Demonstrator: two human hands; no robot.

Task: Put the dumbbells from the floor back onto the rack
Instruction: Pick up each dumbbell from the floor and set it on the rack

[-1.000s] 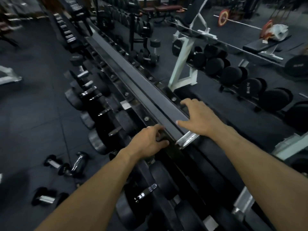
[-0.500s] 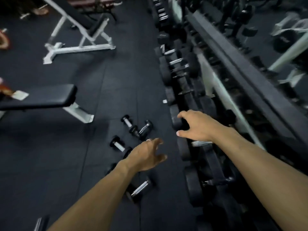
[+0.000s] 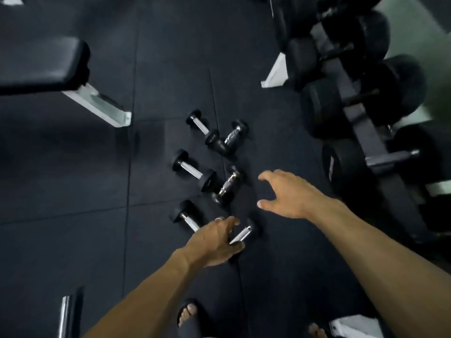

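Head view: six small dumbbells lie on the floor (image 3: 73, 191) in three loose pairs, and the rack (image 3: 361, 123) with its big dumbbells runs along the upper right.

The left hand (image 3: 214, 242) hangs over the nearest pair, fingers spread and half curled, holding nothing. Whether the fingertips already touch metal cannot be told. The near right dumbbell (image 3: 241, 234) lies directly under those fingers, its chrome handle showing between index and thumb. Its long axis runs from about 7 to 1 o'clock. One head pokes out toward 1 o'clock and the other is hidden beneath the palm. The near left dumbbell (image 3: 186, 217) sits at about 10 o'clock from the hand, its axis running 10 to 4 o'clock.

The right hand (image 3: 285, 195) is wide open and empty, thumb and fingers forming a broad C. The middle right dumbbell (image 3: 228, 185) lies at 9 o'clock from its fingertips, near but apart, its axis running 7 to 1 o'clock. The middle left dumbbell (image 3: 192, 170) touches it, head to head.

My reading: the left hand is nearer to a grasp, and each hand should close across a handle.
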